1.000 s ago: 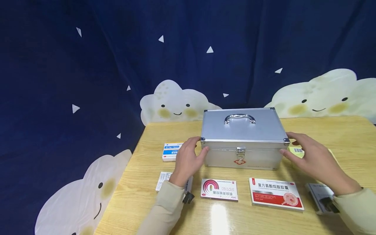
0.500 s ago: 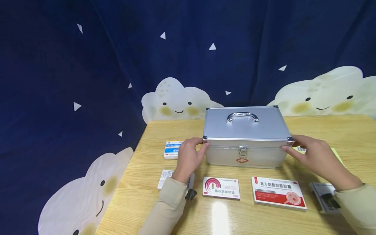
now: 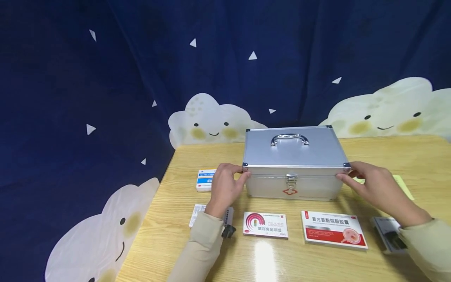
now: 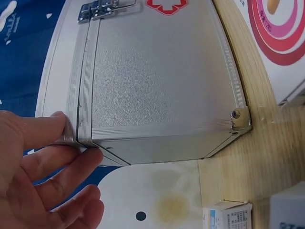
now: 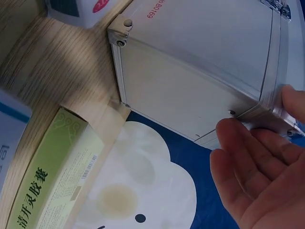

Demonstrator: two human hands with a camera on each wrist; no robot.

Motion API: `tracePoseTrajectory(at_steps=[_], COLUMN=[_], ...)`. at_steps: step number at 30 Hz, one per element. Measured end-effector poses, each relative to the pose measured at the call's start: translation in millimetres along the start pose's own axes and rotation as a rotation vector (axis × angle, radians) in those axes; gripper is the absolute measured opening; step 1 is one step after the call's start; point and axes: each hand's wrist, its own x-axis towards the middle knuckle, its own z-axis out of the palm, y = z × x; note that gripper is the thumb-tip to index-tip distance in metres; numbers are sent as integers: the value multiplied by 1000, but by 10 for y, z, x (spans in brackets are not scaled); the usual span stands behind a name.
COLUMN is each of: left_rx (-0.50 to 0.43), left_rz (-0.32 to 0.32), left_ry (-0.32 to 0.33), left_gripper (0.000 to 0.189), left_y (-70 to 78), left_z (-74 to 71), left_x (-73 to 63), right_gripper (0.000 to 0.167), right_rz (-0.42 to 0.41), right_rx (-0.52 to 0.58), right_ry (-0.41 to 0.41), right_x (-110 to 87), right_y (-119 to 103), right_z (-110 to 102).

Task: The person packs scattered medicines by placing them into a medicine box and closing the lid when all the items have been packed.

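Note:
A silver first-aid case (image 3: 297, 147) with a chrome carrying handle (image 3: 289, 138), a front latch (image 3: 291, 181) and a red cross mark stands on the table, its lid down. My left hand (image 3: 225, 190) pinches the lid's left front corner, thumb on the front and fingers at the side. At the right front corner, my right hand (image 3: 378, 192) does likewise, as its thumb and fingers in the right wrist view (image 5: 259, 162) show. In the left wrist view, the left hand's (image 4: 57, 176) lower fingers stay off the case. Whether the latch is fastened, I cannot tell.
Medicine boxes surround the case: a pink-swirl box (image 3: 265, 225) and a red-and-white box (image 3: 334, 230) in front, a blue-and-white box (image 3: 205, 180) at left, a yellow-green box (image 3: 403, 186) at right. Two more lie partly under the wrists. A dark blue curtain (image 3: 218, 51) hangs behind.
Both hands have shifted slightly closer onto the lid's front corners, the right fingers now against its side. The head view has moved a little. The case and boxes stay in place.

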Motion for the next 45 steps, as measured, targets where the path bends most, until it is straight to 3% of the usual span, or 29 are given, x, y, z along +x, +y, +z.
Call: tracePoseTrajectory(at_steps=[10,16,23,32,45], left_rx=[0,-23,-7,-5,36], left_rz=[58,78,90,85,128], left_ry=[76,89,108,99,92], left_gripper=[20,18,17,16,18], left_y=[-29,-9,4,1,27], left_z=[41,67,61,55,-21], left_x=[-21,-31,-29,-26,15], right_gripper=[41,39,51,48,52], right_rz=[20,33,49,56,24], right_rx=[10,12,5,-7,-13], right_ry=[-18,-7,-3,-31,-14], right_x=[18,-18,-44,-43,3], right_y=[-60,-65,-87,-90,-111], right_z=[21,19,46,10,-49])
